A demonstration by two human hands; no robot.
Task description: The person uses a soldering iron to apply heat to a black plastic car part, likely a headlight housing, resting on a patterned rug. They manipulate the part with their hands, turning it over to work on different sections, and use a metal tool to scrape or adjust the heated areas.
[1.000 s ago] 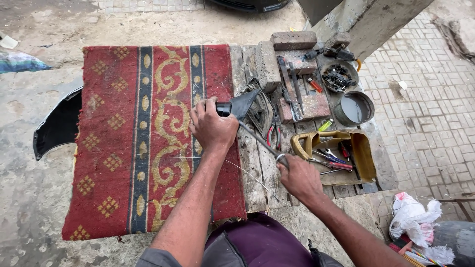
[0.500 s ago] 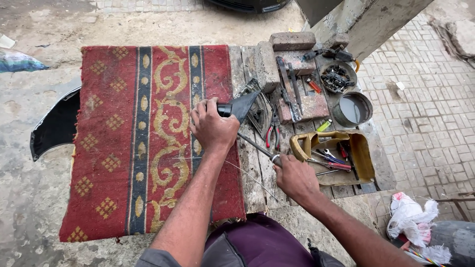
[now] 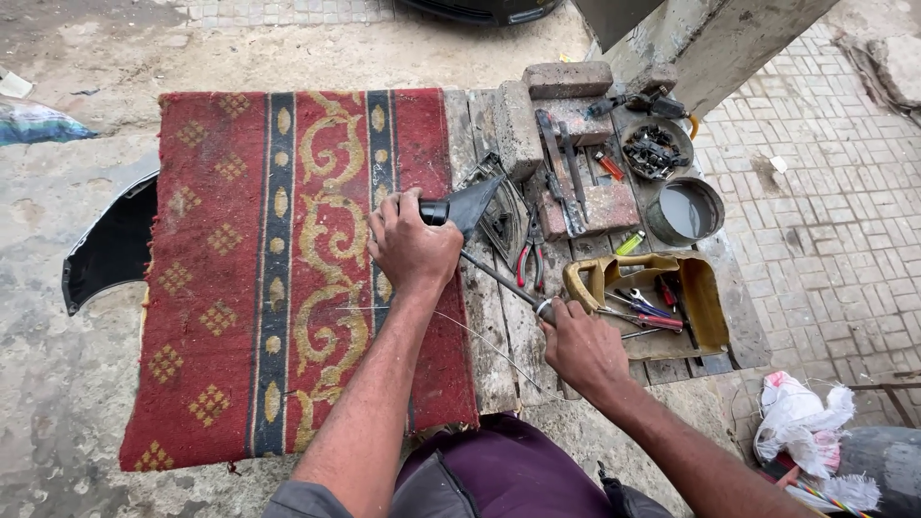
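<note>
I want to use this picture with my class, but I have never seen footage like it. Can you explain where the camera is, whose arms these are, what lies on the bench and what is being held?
There is no machine here. The single view comes from a camera worn on a person's head, looking down, so both bare arms are that person's own. The left hand grips a dark funnel-shaped plastic piece. The right hand holds the end of a thin metal rod that runs up towards that piece. Both work over a wooden bench, half covered by a red patterned rug. To the right lie red-handled pliers, bricks, a grey round tin and a yellow cut-open container of tools.
</note>
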